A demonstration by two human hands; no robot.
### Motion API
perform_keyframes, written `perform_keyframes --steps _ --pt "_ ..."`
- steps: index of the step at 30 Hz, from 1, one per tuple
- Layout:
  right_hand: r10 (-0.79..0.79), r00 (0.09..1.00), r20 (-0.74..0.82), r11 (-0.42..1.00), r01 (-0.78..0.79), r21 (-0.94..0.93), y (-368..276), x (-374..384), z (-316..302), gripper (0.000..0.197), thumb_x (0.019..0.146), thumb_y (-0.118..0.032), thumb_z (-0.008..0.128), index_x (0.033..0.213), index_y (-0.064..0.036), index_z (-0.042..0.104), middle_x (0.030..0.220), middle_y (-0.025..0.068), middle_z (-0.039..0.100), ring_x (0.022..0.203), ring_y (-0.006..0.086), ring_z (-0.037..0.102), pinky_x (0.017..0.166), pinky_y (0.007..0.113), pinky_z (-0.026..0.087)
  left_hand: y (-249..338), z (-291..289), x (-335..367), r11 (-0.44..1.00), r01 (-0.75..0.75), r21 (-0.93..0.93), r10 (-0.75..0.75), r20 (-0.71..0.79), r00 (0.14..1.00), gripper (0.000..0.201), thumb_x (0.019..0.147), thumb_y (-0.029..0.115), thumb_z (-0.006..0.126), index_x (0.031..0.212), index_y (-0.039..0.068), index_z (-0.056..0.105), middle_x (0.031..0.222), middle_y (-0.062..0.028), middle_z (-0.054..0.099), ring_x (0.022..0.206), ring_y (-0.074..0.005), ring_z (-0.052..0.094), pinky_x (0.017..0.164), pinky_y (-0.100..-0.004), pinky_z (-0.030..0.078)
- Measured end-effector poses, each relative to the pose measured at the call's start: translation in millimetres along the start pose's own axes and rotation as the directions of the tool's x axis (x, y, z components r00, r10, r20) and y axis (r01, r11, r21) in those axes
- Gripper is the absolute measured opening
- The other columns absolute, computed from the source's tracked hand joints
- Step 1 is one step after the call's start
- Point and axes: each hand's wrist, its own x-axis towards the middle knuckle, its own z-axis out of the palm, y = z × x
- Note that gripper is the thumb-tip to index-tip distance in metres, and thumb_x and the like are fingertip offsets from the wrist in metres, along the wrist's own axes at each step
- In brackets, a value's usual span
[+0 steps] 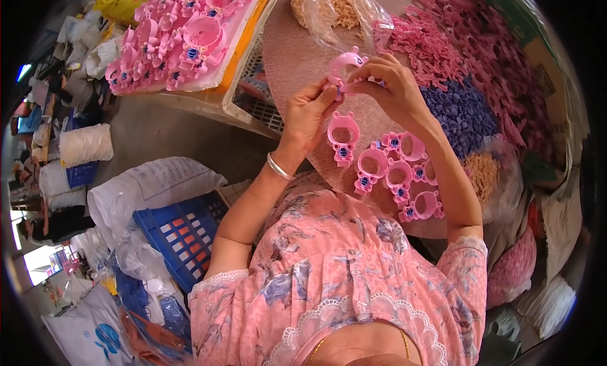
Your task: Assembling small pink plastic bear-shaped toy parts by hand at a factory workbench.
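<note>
Over the round table, both of my hands work on one pink plastic ring-shaped toy piece (341, 63) with small ears. My left hand (305, 113) pinches its lower end between thumb and fingers. My right hand (398, 91) has its fingers closed on the ring's side; the fingertips partly hide it. Just below them lies a finished-looking pink ring piece (343, 137) with a dark blue part. Several similar pink ring pieces (373, 163) are grouped beneath my right forearm, partly covered by it.
Heaps of small pink parts (427, 46), blue parts (460, 110) and beige parts (482, 173) lie on the table's right side. A plastic bag of beige parts (335, 12) sits at the back. Left stands a tray (231, 46) of pink rings; a blue basket (180, 230) is below.
</note>
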Motion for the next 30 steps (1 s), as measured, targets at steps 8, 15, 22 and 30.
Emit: perform_keyframes --steps 8,15,22,30 --pt "0.112 0.993 -0.027 0.994 -0.111 0.021 -9.3 -6.0 0.9 0.015 0.077 -0.013 0.071 0.089 -0.0049 0.069 0.083 0.005 0.065 0.078 0.0214 0.053 0.072 0.032 0.042 3.0 2.6 -5.0 0.97 -0.107 0.219 0.104 0.022 0.994 0.031 0.087 0.008 0.067 0.116 -0.002 0.063 0.095 -0.0012 0.066 0.083 -0.0053 0.058 0.075 -0.0184 0.048" --pt "-0.24 0.967 -0.09 0.953 0.217 -0.21 -8.2 -1.1 -2.1 0.011 0.075 -0.006 0.069 0.085 -0.0046 0.065 0.083 0.0065 0.065 0.08 0.0247 0.054 0.072 0.034 0.042 18.4 5.6 -9.5 0.79 -0.201 0.58 0.174 0.102 0.979 0.029 0.087 0.008 0.067 0.115 -0.002 0.064 0.091 0.0014 0.067 0.082 -0.0032 0.057 0.072 -0.0176 0.047" --pt "-0.104 0.971 -0.214 0.98 0.063 -0.19 -10.6 -5.8 4.9 0.014 0.075 -0.007 0.07 0.088 -0.0044 0.067 0.087 0.0065 0.066 0.089 0.025 0.058 0.078 0.035 0.045 19.7 16.8 -10.5 0.953 -0.132 0.273 0.136 0.003 0.991 0.031 0.087 0.009 0.067 0.116 -0.002 0.063 0.091 0.0006 0.067 0.081 -0.0033 0.057 0.072 -0.0179 0.048" --pt "-0.1 0.995 0.016 0.972 0.102 -0.211 -26.3 -7.1 -16.8 0.016 0.077 -0.014 0.071 0.088 -0.0036 0.067 0.085 0.0071 0.062 0.086 0.0261 0.054 0.076 0.037 0.045 26.2 10.0 -13.2 0.837 -0.151 0.526 0.129 0.079 0.989 0.032 0.09 0.013 0.064 0.117 -0.004 0.061 0.103 -0.0073 0.066 0.088 -0.0111 0.063 0.083 -0.0264 0.054"
